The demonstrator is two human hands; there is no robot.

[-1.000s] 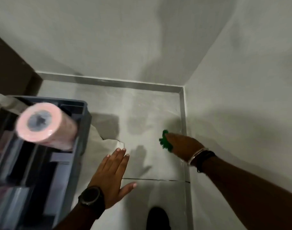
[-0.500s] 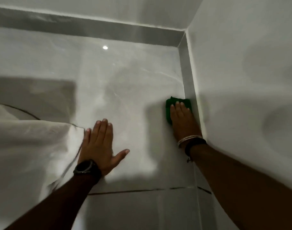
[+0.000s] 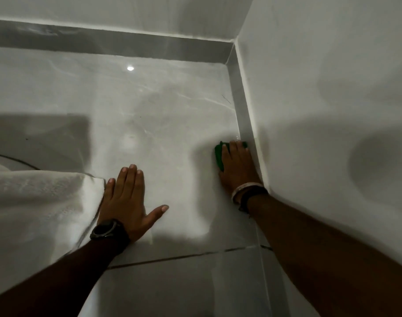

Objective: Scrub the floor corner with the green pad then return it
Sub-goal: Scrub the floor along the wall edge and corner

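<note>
**Right hand flat on the green pad, down by the wall edge**

Only one view here, the head cam looking down at a glossy grey tiled floor [image 3: 163,115] where two white walls meet.

The right hand [image 3: 235,167] is laid flat on top of the green pad [image 3: 218,156], palm down, fingers [image 3: 233,149] stretched out and close together. It's not really a pinch or a fist, more the whole hand pressing the pad against the floor. Most of the pad is hidden under the hand; just a green strip peeks out along the left side and a bit past the fingertips. The pad sits right up against the grey skirting strip [image 3: 241,110] along the right wall [image 3: 321,88], a fair way short of the actual corner [image 3: 229,58] farther up. The wrist has a pale bangle [image 3: 245,188] and a dark band [image 3: 252,195] just behind it.

The left hand [image 3: 127,202] holds nothing. It's spread open flat on the tile, fingers together and pointing forward, thumb stuck out to the right, looking like a prop for body weight. A black watch [image 3: 106,229] is on that wrist. The little-finger side is touching or just beside a crumpled white cloth [image 3: 40,202] lying on the floor to the left.

A small bright light reflection [image 3: 130,68] shows on the tile near the far wall, and a dark grout line [image 3: 172,257] runs across under both forearms.
</note>
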